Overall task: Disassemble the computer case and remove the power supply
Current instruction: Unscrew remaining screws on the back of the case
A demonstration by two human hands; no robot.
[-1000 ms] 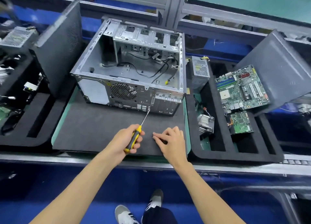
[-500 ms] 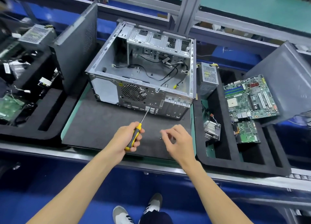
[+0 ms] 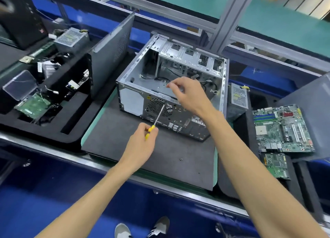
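Since a second ago our right hand has come up off the mat and is now reaching over the near rim of the computer case, while a small screw is lying alone on the mat in front of the case, where that hand had been. The case itself is looming larger and more to the middle, so we are leaning in.

Our left hand is gripping the yellow-handled screwdriver, fingers wrapped round the handle, and the shaft is slanting up and away from us, its tip sitting over the fan grille on the case's rear panel. Whether the tip is actually touching the grille, we cannot tell. Our right hand is hovering with fingers loosely bent, thumb and forefinger near each other, and it is holding nothing we can see.

The case is lying on its side with the open face up, and its bay looks bare apart from loose black cables. A grey power supply is standing just beside the case's right wall, outside it, in the foam tray. That is the relation to watch: the unit lies to the right of the case, so our right hand is the nearer one, and its long axis is running away from us. We judge the removal largely done.
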